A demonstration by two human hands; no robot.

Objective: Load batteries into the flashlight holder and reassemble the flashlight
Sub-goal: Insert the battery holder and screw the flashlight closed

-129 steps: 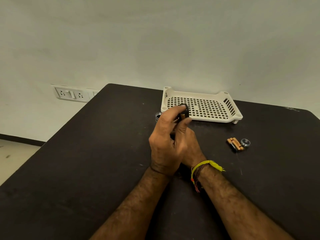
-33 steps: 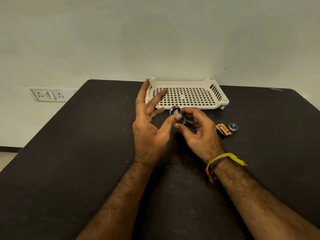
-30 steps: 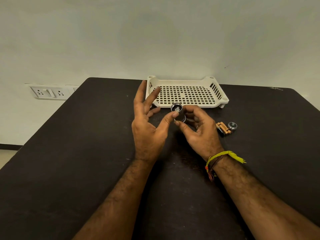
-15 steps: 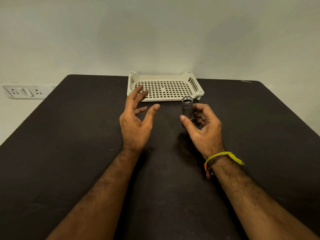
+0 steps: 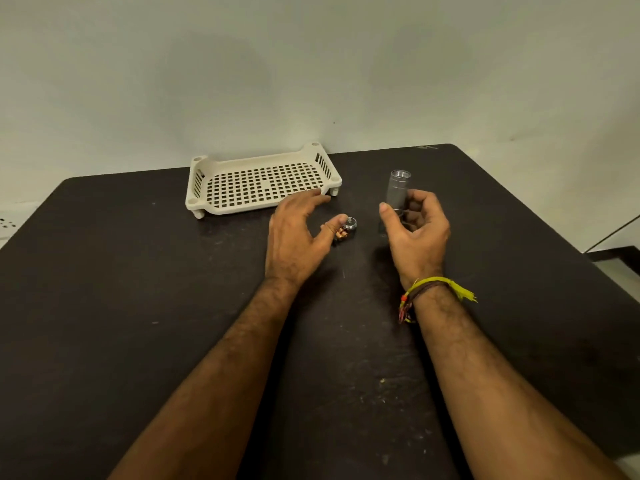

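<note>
While the right hand [image 5: 417, 233] grips the upright tube [image 5: 397, 192], the left hand [image 5: 298, 233] hovers spread, empty.
Cap [image 5: 349, 224] and batteries [image 5: 341, 234], 3 o'clock of left thumb; likely next: pinch cap, fit onto tube.

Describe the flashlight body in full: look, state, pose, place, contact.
The flashlight body is a short grey metal-looking tube with ringed grooves. It stands upright in the air above the black table, its open round end up. The right hand grips its lower part, thumb on the left side, fingers curled behind. Its lower end is hidden. It is right of the tray and apart from it.
</note>
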